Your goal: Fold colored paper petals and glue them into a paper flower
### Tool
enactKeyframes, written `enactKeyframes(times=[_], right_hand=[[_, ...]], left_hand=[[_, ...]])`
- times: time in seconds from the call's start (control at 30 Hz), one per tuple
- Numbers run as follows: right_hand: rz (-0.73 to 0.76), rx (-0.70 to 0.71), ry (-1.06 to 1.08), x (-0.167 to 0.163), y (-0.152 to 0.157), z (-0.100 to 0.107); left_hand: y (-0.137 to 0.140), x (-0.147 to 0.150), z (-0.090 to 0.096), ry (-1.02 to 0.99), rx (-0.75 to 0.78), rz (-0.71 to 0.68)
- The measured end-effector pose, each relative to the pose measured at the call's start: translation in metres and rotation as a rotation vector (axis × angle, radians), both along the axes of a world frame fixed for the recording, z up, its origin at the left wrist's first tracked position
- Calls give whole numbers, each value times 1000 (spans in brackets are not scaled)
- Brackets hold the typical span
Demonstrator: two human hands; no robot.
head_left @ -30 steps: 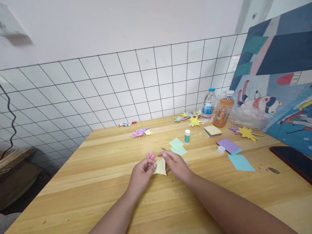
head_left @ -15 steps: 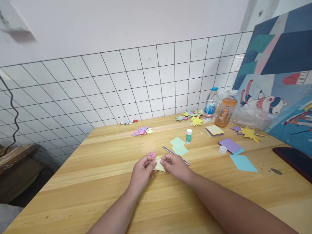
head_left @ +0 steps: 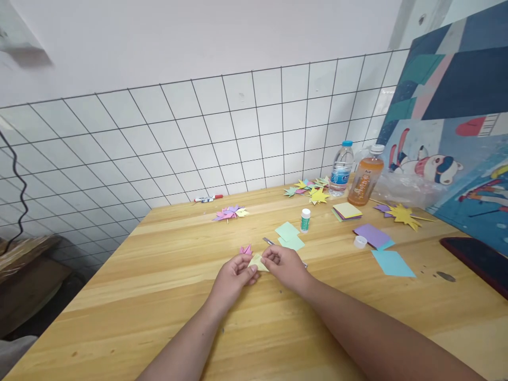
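Both hands meet over the near middle of the table around a small piece of pale yellow paper (head_left: 259, 263) that looks folded. My left hand (head_left: 234, 278) pinches its left side between thumb and fingers. At its right side, my right hand (head_left: 284, 265) is closed with thumb and index finger on the paper's edge. A pink folded paper piece (head_left: 246, 249) lies just beyond my left fingers. Partly covered by my right hand is a slim cutter knife (head_left: 268, 241). Two light green paper squares (head_left: 291, 242) lie beyond that hand, with a glue stick (head_left: 305, 221) upright beside them.
Folded paper pieces (head_left: 230, 213) lie farther back, near markers (head_left: 208, 198). Paper stars (head_left: 317, 194), a water bottle (head_left: 341, 169) and an orange drink bottle (head_left: 365, 177) stand at back right. Purple paper (head_left: 372, 235), a white cap (head_left: 360, 242), blue paper (head_left: 393, 263) and a phone-like dark object (head_left: 476, 262) are right.
The yellow paper has been turned or tilted slightly between my fingers, and less of it hangs below them. My right hand covers more of the cutter knife. The view has shifted slightly.
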State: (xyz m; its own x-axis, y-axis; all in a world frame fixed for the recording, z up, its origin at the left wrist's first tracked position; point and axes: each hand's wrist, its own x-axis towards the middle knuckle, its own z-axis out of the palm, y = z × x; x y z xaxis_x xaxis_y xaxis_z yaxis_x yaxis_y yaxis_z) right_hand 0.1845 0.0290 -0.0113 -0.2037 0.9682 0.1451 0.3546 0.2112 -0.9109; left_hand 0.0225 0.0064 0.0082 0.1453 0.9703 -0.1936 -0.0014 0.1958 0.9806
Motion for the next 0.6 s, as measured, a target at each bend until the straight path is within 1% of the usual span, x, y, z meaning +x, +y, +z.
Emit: enactKeyframes(times=[0.1,0.2,0.4,0.5,0.6], right_hand=[[25,27,-12,1,0,-1],[60,67,25,0,-3,2],[81,139,23,1,-5,5],[101,175,22,1,-4,4],[120,182,30,1,-4,4]], left_hand=[[1,-1,-2,11,4,25],[1,0,-3,27,15,26],[1,2,-8,101,58,-46],[2,0,-10,76,30,-48],[3,-1,-9,38,-6,-24]])
